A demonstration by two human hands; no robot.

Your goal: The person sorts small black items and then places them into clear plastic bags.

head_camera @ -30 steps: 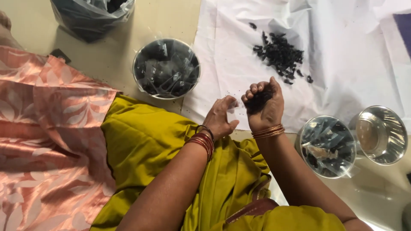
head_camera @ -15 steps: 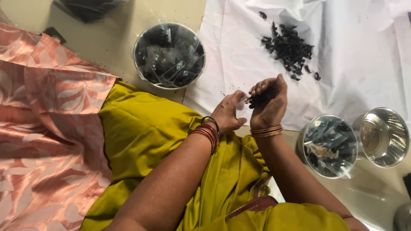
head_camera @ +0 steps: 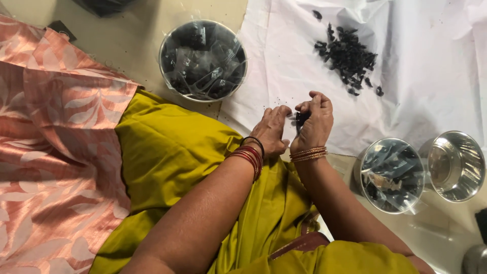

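Across the floor a white cloth takes up the upper right, and a peach leaf-patterned fabric fills the left, with the person's yellow-green garment between them. Just off the cloth's left edge stands a steel bowl of clear packets with dark contents; two more sit to the right, one steel bowl lined with plastic touching an empty steel bowl.

Both hands meet at the cloth's near edge. The right hand is curled around a clump of dark pieces, grasping it between fingers and thumb. The left hand lies just beside it, fingers bent toward the clump and touching or nearly touching it; whether it pinches anything I cannot tell.

A pile of dark pieces lies on the cloth up and to the right of the hands, nearer the right hand, running diagonally away. Bare cloth lies open between hands and pile; the bowls flank that path, well apart from it.
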